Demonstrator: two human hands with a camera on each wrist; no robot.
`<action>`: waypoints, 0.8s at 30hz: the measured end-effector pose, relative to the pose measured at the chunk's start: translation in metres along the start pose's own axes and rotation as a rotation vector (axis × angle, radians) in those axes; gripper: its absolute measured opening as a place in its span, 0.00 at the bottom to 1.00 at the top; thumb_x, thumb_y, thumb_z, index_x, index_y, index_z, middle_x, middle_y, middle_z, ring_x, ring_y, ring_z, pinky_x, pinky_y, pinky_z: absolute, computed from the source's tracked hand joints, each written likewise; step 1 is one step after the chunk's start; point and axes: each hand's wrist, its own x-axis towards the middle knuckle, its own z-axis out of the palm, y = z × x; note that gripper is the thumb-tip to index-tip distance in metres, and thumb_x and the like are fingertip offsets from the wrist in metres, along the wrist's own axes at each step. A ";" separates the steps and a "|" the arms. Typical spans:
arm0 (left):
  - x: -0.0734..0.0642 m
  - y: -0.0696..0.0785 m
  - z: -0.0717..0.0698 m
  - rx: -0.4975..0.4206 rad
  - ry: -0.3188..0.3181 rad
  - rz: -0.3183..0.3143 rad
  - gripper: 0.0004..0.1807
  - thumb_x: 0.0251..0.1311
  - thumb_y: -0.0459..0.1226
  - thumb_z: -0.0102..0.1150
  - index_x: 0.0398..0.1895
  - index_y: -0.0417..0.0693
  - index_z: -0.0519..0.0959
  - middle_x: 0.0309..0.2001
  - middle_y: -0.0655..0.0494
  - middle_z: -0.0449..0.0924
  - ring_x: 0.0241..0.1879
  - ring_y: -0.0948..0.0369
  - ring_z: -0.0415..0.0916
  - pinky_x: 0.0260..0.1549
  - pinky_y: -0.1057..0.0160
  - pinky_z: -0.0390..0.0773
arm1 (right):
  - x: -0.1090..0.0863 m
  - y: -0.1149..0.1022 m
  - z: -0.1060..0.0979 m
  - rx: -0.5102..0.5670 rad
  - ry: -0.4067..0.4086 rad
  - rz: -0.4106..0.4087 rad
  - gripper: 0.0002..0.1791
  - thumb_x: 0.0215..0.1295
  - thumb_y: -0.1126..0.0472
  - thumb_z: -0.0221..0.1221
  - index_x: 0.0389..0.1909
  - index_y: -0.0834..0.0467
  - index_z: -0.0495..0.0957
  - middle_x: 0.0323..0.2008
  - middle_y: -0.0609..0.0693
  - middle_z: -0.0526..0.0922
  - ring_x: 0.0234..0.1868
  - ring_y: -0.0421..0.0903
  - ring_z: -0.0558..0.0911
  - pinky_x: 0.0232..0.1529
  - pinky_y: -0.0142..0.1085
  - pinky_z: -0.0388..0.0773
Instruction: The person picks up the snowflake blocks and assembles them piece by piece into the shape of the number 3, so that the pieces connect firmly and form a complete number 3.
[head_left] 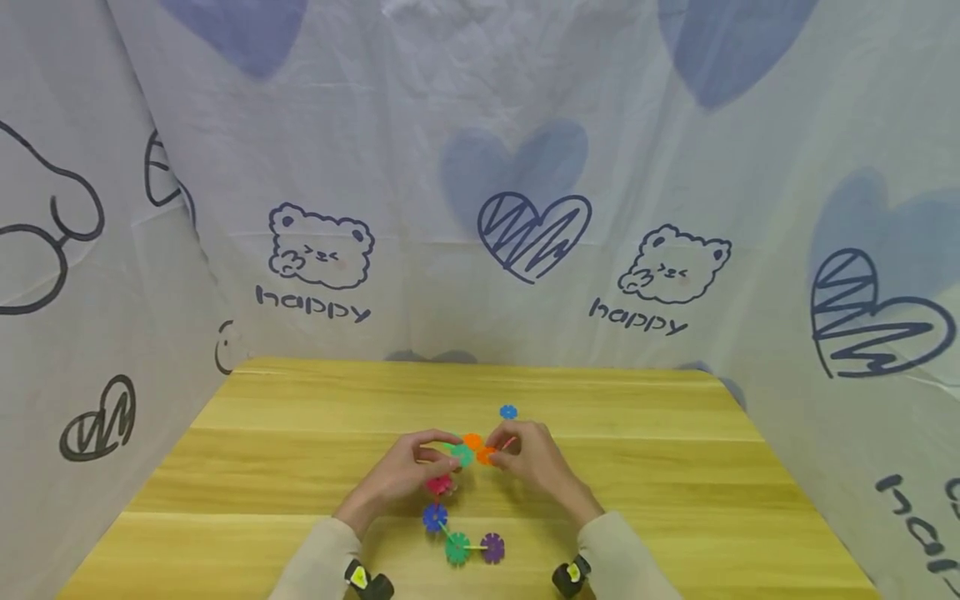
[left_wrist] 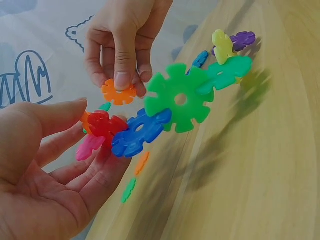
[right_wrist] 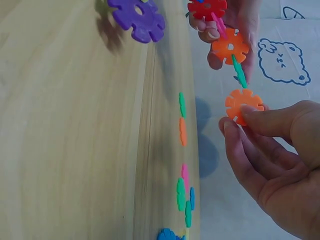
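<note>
My left hand point(head_left: 397, 477) holds a chain of flower-shaped plastic discs near one end, its thumb by a red disc point(left_wrist: 107, 125) and a pink disc point(left_wrist: 90, 147). From there the chain runs through a blue disc point(left_wrist: 141, 133), a green disc point(left_wrist: 180, 98) and others to a purple disc point(right_wrist: 138, 20). Beyond the pink one come an orange disc point(right_wrist: 230, 46) and a teal-green disc point(right_wrist: 239, 71), seen edge-on. My right hand point(head_left: 534, 460) pinches another orange disc point(right_wrist: 243, 106) between thumb and fingers. Its rim meets the teal-green disc; I cannot tell how deeply they interlock.
Loose discs lie on the wooden table point(head_left: 675, 500), among them a blue one point(head_left: 508, 412), a green one point(right_wrist: 182, 105) and an orange one point(right_wrist: 183, 132). A printed white cloth point(head_left: 420, 275) hangs behind the table and along its sides.
</note>
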 end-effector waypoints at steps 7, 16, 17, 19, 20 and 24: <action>0.001 0.001 0.001 0.008 0.006 -0.001 0.26 0.71 0.42 0.63 0.68 0.41 0.74 0.51 0.35 0.87 0.38 0.52 0.90 0.47 0.57 0.86 | 0.002 -0.001 0.004 -0.011 0.026 -0.087 0.03 0.63 0.69 0.69 0.36 0.61 0.87 0.35 0.56 0.90 0.30 0.42 0.86 0.34 0.25 0.82; 0.000 0.002 0.001 0.042 0.018 0.002 0.27 0.72 0.42 0.62 0.69 0.39 0.74 0.51 0.38 0.88 0.39 0.52 0.90 0.48 0.57 0.87 | 0.003 -0.004 0.007 -0.027 0.055 -0.097 0.04 0.60 0.71 0.70 0.34 0.60 0.87 0.35 0.55 0.90 0.31 0.42 0.87 0.34 0.25 0.83; 0.001 0.002 0.001 0.047 0.022 0.003 0.28 0.72 0.43 0.62 0.69 0.37 0.74 0.51 0.39 0.88 0.39 0.52 0.90 0.47 0.58 0.87 | 0.003 -0.005 0.007 -0.029 0.057 -0.092 0.04 0.60 0.71 0.70 0.34 0.60 0.87 0.35 0.55 0.90 0.31 0.41 0.87 0.34 0.25 0.83; 0.001 0.002 0.002 0.051 0.028 0.010 0.28 0.72 0.43 0.62 0.68 0.35 0.74 0.50 0.39 0.88 0.39 0.53 0.90 0.46 0.58 0.87 | 0.002 -0.005 0.008 -0.031 0.063 -0.090 0.04 0.60 0.70 0.71 0.34 0.60 0.88 0.34 0.55 0.90 0.31 0.42 0.87 0.35 0.24 0.82; 0.001 0.002 0.002 0.053 0.030 0.014 0.28 0.72 0.43 0.62 0.68 0.34 0.74 0.50 0.38 0.88 0.39 0.53 0.89 0.46 0.58 0.87 | 0.002 -0.006 0.008 -0.032 0.067 -0.091 0.04 0.60 0.70 0.71 0.34 0.60 0.88 0.34 0.55 0.91 0.31 0.42 0.87 0.35 0.24 0.82; 0.002 0.003 0.003 0.040 0.027 0.029 0.26 0.72 0.41 0.61 0.66 0.33 0.76 0.50 0.35 0.87 0.38 0.52 0.90 0.44 0.59 0.88 | 0.002 -0.007 0.008 -0.027 0.080 -0.096 0.03 0.60 0.71 0.71 0.34 0.60 0.88 0.33 0.54 0.91 0.31 0.43 0.88 0.34 0.24 0.82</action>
